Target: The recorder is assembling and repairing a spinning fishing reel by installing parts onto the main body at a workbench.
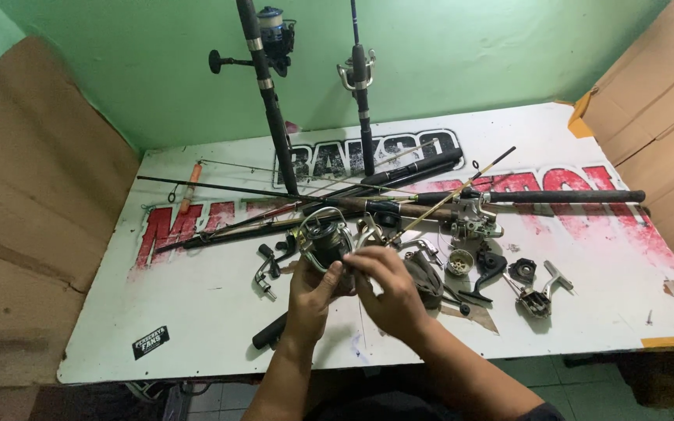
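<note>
We see a spinning reel [325,238] held just above the white table [196,312], near the middle of its front half and closer to the front edge than to the back edge. The reel's spool end points up and away from us, toward the back edge; its long axis runs roughly front to back and tilts upward. The bail wire arcs around the spool.

Our left hand [311,295] is closed around the lower body of the reel from below, with the thumb laid against its side. Our right hand [388,290] is curled, its fingertips pinched together against the reel body just right of the spool; we cannot tell whether a small part sits between those fingertips.

Just beyond the hands, several fishing rods [399,204] lie across the table, mostly parallel to the back edge. One black-handled rod [563,196] reaches toward the right edge. Two more rods stand upright against the green wall at the back edge: the left one [268,101] carries a reel with a blue spool, and the right one [362,101] carries a metal reel seat.

To the right of the hands, loose reel parts are spread out: a second reel body [473,222], a round gear piece [459,262], a black housing [491,265], a black round cap [522,270] and a metal handle assembly [541,295]. A crank handle [265,273] lies just left of the left hand. Brown cardboard [33,203] flanks the table's left edge.
</note>
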